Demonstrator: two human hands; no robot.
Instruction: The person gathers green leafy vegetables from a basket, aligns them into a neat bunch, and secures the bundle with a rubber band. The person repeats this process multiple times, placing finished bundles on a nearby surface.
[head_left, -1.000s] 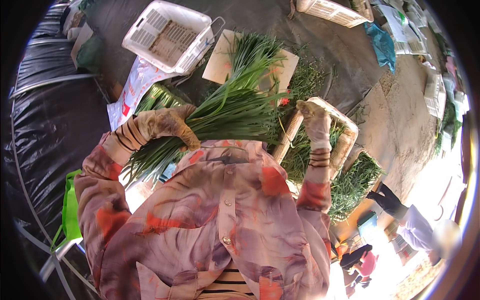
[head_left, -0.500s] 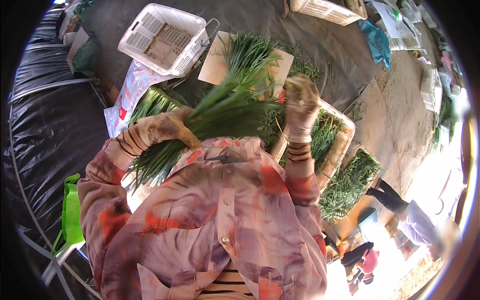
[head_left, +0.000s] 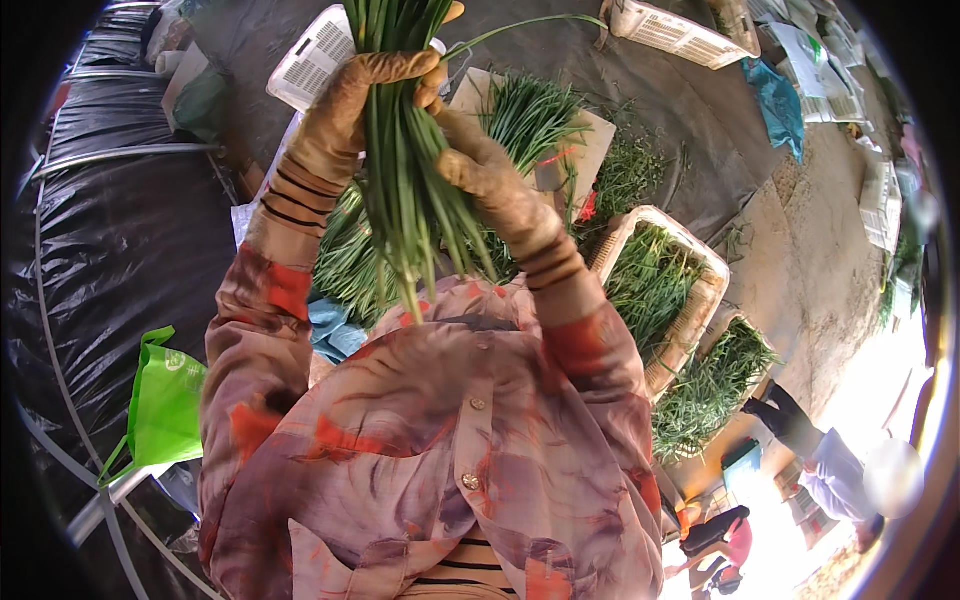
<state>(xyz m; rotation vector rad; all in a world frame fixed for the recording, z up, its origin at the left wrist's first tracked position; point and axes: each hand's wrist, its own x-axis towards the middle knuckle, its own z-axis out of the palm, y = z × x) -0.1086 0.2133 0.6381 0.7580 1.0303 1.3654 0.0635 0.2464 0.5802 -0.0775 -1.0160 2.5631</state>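
Raised in front of my chest is a bunch of garlic chives [head_left: 395,150], long flat green leaves with the lower ends hanging toward my shirt. My gloved left hand [head_left: 365,90] is wrapped round its upper part, thumb across the front. From the right, my gloved right hand [head_left: 490,180] grips the side of the bunch; its fingers run partly behind the leaves, its thumb in front. One long leaf arcs away to the right. More chives [head_left: 535,115] lie on a pale board [head_left: 600,135] beyond my right hand, and another pile [head_left: 345,250] lies below my left wrist.
A white plastic crate [head_left: 305,75] stands at the far left, partly behind my left hand. Two baskets of greens, one with a pale rim [head_left: 722,285], are at my right. A green bag [head_left: 165,410] hangs at the left. Other people [head_left: 830,465] are at the lower right.
The bunch has swung from slanting across my lap to upright before me, raised higher. My left hand moved up with it; my right hand came in from the right onto the bunch.
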